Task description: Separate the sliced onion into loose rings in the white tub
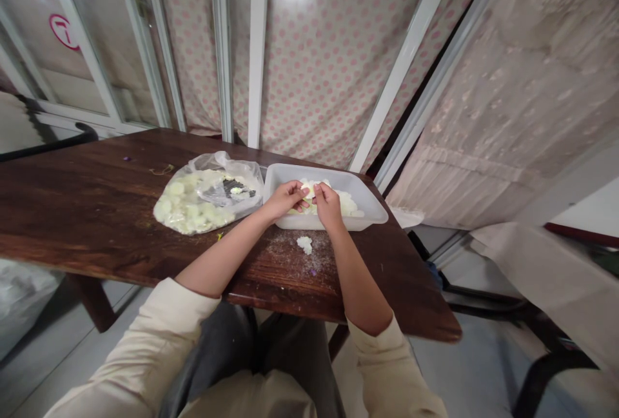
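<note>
Dark wooden table [97,211], set before a dotted curtain [329,50] and white window frames; ceiling lamp at top centre.

Hands: left hand [285,200] and right hand [327,205] meet at frame centre, over the near rim of a white tub [372,202]. Both are closed in a fingertip pinch on one pale piece [307,189] held between them. Whether they are peeling or splitting it cannot be told at this size.

Handling note: judged from the grip, the work goes best with the piece kept above the tub so that whatever comes off drops inside, with thumbs close together and light pressure, since the flesh looks soft and likely to crumble.

Piece: whitish to pale yellow-green, small, mostly hidden by fingers; surface detail unreadable.

Tub: rectangular, translucent white, shallow, holding more pale pieces toward its far side.

Fragment [304,244]: a small white bit on the table just below the tub, amid a scatter of fine crumbs.

Bag [207,199]: clear plastic, left of the tub and touching it, lying open and flat, spread with many pale rounded pieces; a dark patch sits at its middle.

Sleeves: cream, pushed up the forearms, lower frame.
</note>
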Demonstrator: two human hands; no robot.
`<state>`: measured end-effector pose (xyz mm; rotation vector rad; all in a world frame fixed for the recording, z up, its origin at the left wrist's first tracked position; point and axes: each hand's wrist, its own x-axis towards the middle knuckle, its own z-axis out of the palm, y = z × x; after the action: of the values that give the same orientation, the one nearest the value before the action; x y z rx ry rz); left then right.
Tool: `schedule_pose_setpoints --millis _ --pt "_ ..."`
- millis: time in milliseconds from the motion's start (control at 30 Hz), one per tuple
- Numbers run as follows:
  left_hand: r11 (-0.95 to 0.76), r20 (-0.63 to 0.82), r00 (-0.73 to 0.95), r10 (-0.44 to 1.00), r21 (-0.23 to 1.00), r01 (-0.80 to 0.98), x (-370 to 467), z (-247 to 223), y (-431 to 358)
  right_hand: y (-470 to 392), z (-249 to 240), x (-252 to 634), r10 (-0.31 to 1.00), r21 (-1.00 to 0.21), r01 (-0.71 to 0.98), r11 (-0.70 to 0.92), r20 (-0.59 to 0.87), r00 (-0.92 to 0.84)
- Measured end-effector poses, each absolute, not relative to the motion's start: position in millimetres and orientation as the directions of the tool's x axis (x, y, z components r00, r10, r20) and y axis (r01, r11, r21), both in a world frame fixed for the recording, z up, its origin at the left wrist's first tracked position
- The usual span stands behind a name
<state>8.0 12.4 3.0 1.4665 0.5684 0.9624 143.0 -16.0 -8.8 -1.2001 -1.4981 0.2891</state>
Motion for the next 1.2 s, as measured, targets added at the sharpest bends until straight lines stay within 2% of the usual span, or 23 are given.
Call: schedule_pose_setpoints --millis 100,233,300,567,700,933,1200 --pt "-0.155 0.226 0.536 0.814 0.972 -0.175 9 2 12 -15 -8 146 0.8 -0.781 0.442 0.442 0.566 0.2" --pt "-0.13 0.206 0.521 0.828 0.975 -0.179 9 3 10 -7 -12 155 0.763 -0.851 0.316 0.42 0.519 0.385" --pt "-0.123 0.202 0.528 0.825 0.976 -0.181 9 4 10 -5 -13 156 0.76 -0.868 0.283 0.409 0.495 0.421" --pt "-0.113 0.216 0.564 0.797 0.971 -0.213 3 2 15 -13 -5 146 0.806 -0.767 0.416 0.488 0.579 0.122" --pt "-0.101 0.204 0.589 0.782 0.974 -0.203 2 3 14 -16 -3 146 0.788 -0.731 0.443 0.519 0.61 0.082" --pt "-0.093 0.197 0.589 0.784 0.975 -0.202 3 1 15 -16 -4 146 0.789 -0.728 0.489 0.481 0.603 0.121" --pt "-0.105 0.231 0.556 0.798 0.962 -0.25 3 1 16 -7 -11 152 0.763 -0.826 0.404 0.393 0.538 0.357"
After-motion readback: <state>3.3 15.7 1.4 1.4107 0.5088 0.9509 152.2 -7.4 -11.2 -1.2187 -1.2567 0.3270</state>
